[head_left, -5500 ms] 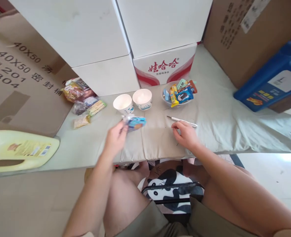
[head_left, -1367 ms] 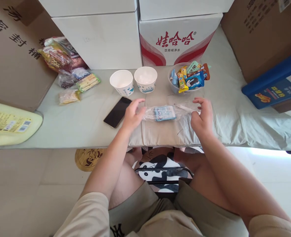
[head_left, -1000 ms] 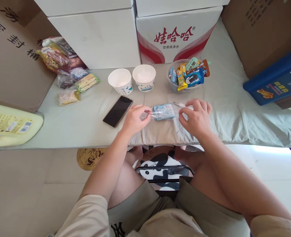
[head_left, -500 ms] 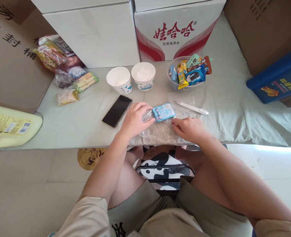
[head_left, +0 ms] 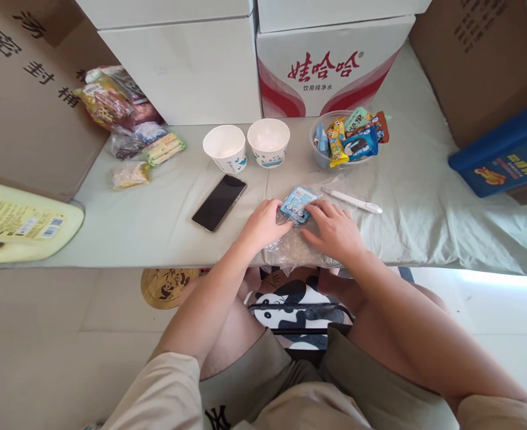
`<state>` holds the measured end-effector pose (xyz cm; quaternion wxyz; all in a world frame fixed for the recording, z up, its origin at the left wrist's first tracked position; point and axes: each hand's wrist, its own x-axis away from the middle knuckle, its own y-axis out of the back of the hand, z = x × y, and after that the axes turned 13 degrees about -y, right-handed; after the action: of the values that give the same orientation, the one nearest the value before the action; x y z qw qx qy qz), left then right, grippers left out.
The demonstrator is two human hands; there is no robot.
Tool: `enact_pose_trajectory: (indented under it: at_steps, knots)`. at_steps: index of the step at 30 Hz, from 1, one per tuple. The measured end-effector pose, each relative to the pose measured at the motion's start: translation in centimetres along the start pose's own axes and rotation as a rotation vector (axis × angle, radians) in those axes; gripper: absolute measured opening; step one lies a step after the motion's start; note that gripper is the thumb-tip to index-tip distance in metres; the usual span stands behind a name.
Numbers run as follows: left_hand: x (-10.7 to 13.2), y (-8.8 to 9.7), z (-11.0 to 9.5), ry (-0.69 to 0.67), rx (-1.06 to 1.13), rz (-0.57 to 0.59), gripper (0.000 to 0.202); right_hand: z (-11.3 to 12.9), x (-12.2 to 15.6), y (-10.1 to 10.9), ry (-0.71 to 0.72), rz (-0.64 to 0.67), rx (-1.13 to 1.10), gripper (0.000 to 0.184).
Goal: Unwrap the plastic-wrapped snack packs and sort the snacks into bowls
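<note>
A small light-blue printed packet (head_left: pixel 297 202) lies over crumpled clear plastic film (head_left: pixel 292 248) near the bed-like surface's front edge. My left hand (head_left: pixel 265 227) grips the packet's left side, thumb at its lower edge and fingers behind. My right hand (head_left: pixel 337 230) is on the other side, its fingertips touching the packet's right edge, with the thumb spread apart over the film. Just beyond the right hand lies a white pen-like cutter (head_left: pixel 353 200). To the left of my left hand rests a black phone (head_left: pixel 219 203).
Two white paper bowls (head_left: pixel 224 149) stand behind the phone. A clear bowl (head_left: pixel 319 158) of wrapped snacks is at the back right. Bagged snacks (head_left: pixel 162 148) lie left. White cartons (head_left: pixel 317 98), a yellow jug (head_left: pixel 25 230) and a blue container (head_left: pixel 500 155) surround the cloth-covered surface.
My right hand has moved left and forward onto the packet's right edge. The packet has turned slightly, and my left hand has shifted closer around it. The view has shifted a little.
</note>
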<state>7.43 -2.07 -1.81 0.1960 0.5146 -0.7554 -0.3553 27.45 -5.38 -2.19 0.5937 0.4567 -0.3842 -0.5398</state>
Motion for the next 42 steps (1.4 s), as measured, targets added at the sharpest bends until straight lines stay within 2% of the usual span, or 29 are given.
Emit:
enact_pose_trajectory:
  at_steps: [3,5,8,11,13,16,20,23,27,29,31,33,35,39,42]
  knots:
    - [-0.3,0.0,0.1,0.053,-0.002,-0.016,0.009,0.2,0.0,-0.3,0.004,-0.022,0.000,0.049]
    - [-0.5,0.0,0.1,0.080,0.122,-0.047,0.013,0.4,-0.1,-0.4,-0.005,-0.031,0.003,0.050]
    - [-0.7,0.1,-0.3,0.136,0.532,-0.088,0.021,0.6,-0.2,-0.4,-0.039,-0.035,-0.022,0.052]
    - [-0.8,-0.1,-1.0,0.218,0.995,-0.108,0.020,0.5,-0.3,-0.3,-0.099,-0.024,-0.125,0.055]
    - [-0.8,-0.2,-1.5,0.250,1.170,-0.106,0.017,0.4,-0.4,-0.3,-0.145,-0.015,-0.218,0.056]
    - [-0.9,-0.4,-2.0,0.319,1.261,-0.055,0.009,-0.1,-0.5,-0.5,-0.170,-0.026,-0.356,0.057]
    - [-1.2,-0.9,-2.5,0.382,1.305,0.032,0.009,-1.3,-0.8,-0.4,-0.151,-0.014,-0.490,0.049]
    - [-1.6,-1.0,-2.4,0.427,1.292,-0.018,0.009,-2.3,-1.2,0.1,-0.116,0.011,-0.530,0.037]
    - [-2.0,-0.8,-1.5,0.497,1.152,-0.204,0.009,-3.2,-1.4,0.9,-0.201,-0.073,-0.416,0.036]
    - [-2.0,-0.5,-0.8,0.472,1.003,-0.229,0.010,-3.4,-1.4,1.3,-0.248,-0.100,-0.333,0.039]
    - [-1.9,-0.1,-0.1,0.379,0.750,-0.219,0.014,-3.4,-1.2,1.7,-0.273,-0.130,-0.298,0.038]
    - [-1.9,0.3,0.4,0.252,0.449,-0.227,0.020,-3.5,-0.7,2.2,-0.283,-0.199,-0.344,0.037]
    - [-1.9,0.7,0.7,0.161,0.250,-0.231,0.025,-3.7,-0.2,2.8,-0.298,-0.289,-0.433,0.035]
    - [-2.0,1.2,0.7,0.138,0.217,-0.203,0.025,-4.4,-0.5,5.3,-0.439,-0.484,-0.530,0.032]
    - [-1.9,1.5,0.4,0.116,0.252,-0.190,0.025,-5.0,-3.5,8.1,-0.471,-0.666,-0.531,0.032]
